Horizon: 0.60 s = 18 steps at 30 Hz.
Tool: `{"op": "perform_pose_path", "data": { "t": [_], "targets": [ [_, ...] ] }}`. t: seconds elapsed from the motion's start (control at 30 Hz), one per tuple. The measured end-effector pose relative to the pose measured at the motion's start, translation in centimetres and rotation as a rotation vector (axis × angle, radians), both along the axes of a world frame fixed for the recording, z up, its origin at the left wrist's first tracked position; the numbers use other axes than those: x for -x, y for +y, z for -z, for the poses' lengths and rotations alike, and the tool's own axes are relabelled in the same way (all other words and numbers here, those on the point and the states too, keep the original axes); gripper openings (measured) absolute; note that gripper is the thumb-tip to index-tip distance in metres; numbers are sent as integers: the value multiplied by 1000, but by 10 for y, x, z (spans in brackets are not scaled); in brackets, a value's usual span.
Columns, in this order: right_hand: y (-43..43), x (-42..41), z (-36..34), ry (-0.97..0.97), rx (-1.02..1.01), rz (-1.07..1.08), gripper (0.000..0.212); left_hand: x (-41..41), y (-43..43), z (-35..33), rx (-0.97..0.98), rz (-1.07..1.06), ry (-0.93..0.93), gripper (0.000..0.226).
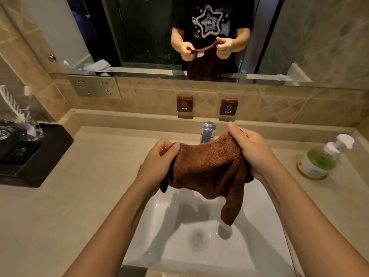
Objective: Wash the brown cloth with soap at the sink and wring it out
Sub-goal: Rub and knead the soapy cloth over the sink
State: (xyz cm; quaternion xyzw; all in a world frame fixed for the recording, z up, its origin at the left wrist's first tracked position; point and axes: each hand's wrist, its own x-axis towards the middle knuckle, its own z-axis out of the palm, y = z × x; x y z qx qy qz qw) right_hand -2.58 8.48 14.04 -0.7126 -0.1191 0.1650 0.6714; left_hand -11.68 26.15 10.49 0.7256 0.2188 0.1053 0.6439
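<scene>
Cloth (207, 168): held up over the sink (199, 246), in front of the tap (207, 131), spread between both hands, with one twisted tail hanging low on the right. Left hand (157, 162) clamped on the left top edge, right hand (253, 150) clamped on the bunched right edge; the two hands are apart. No suds visible and no water running; basin looks wet. Judgement: soaping seems not yet done. Risks: fetching the soap bottle (321, 158), well apart on the right of the worktop (79, 196), means freeing the right hand, so the heavy tail could drag the cloth out of a one-handed grip into the basin. A wet hand could tip the bottle. Wringing beyond the basin edge would drip on the worktop; hard twisting could spray toward the sockets (93, 85).
</scene>
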Motion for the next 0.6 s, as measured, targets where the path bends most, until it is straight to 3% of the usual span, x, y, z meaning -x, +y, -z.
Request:
{"op": "perform_pose_path", "data": {
  "t": [0.17,0.23,0.4,0.5,0.6],
  "targets": [
    [-3,-2,-3,-80,31,97,47,-10,-8,7,-342,-7,25,49],
    [-2,0,-3,-161,101,205,46,-13,-10,5,-343,-38,12,56],
    [47,43,23,-554,357,203,41,-29,-55,-12,367,-85,10,63],
    [54,28,25,-590,317,361,44,-26,-73,-21,438,-44,-5,45],
    [57,24,25,-583,324,385,48,-27,-66,-27,417,-91,-44,42]
  ]
}}
